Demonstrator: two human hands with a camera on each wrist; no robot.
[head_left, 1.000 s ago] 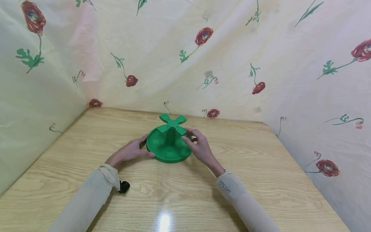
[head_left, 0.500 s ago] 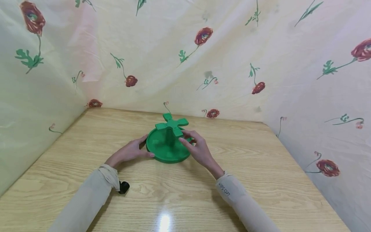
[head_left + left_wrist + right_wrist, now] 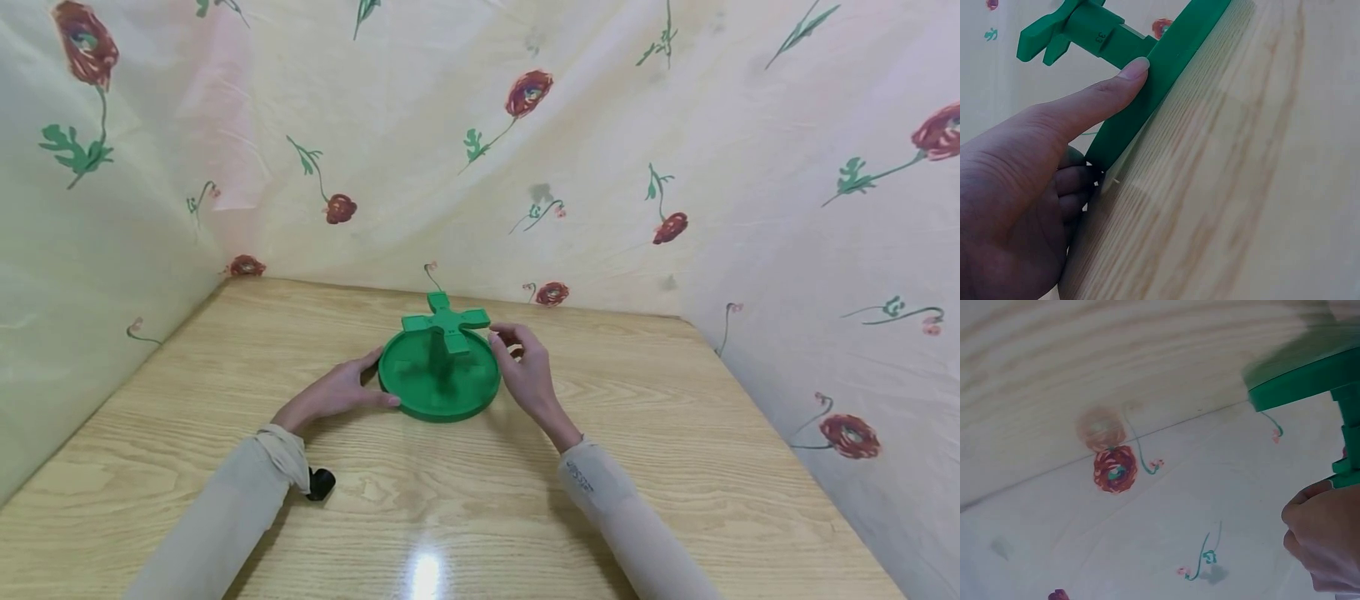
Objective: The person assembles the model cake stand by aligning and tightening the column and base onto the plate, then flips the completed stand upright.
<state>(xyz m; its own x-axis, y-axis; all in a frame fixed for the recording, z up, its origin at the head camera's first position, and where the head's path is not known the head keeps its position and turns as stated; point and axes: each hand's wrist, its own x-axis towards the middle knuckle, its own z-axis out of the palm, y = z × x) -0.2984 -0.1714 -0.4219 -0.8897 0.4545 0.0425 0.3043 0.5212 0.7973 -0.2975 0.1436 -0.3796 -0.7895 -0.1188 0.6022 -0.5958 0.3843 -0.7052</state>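
Observation:
A green stand has a round, shallow, raised-rim base (image 3: 435, 400), a short post (image 3: 1094, 29) and a four-armed cross-shaped top (image 3: 447, 321). It stands upright on the table. My left hand (image 3: 341, 390) grips the left side of the base, with the thumb on its near rim and the fingers curled round the outside. In the left wrist view, the thumb (image 3: 1104, 100) presses the rim. My right hand (image 3: 528, 375) is at the right arm of the cross, fingers and thumb bent, fingertips right at that arm's end. The right wrist view hides the thumb behind the hand (image 3: 1329, 531).
The wood-grain table (image 3: 465, 517) reaches back to a floral cloth wall (image 3: 450, 150), with more cloth on both sides. A small black object (image 3: 321, 484) sits by the left sleeve's cuff (image 3: 281, 450).
The cross-shaped top has turned clockwise as seen from above, mostly in the earlier half second. My right hand has shifted from the near right arm to the right arm. The left hand stays put.

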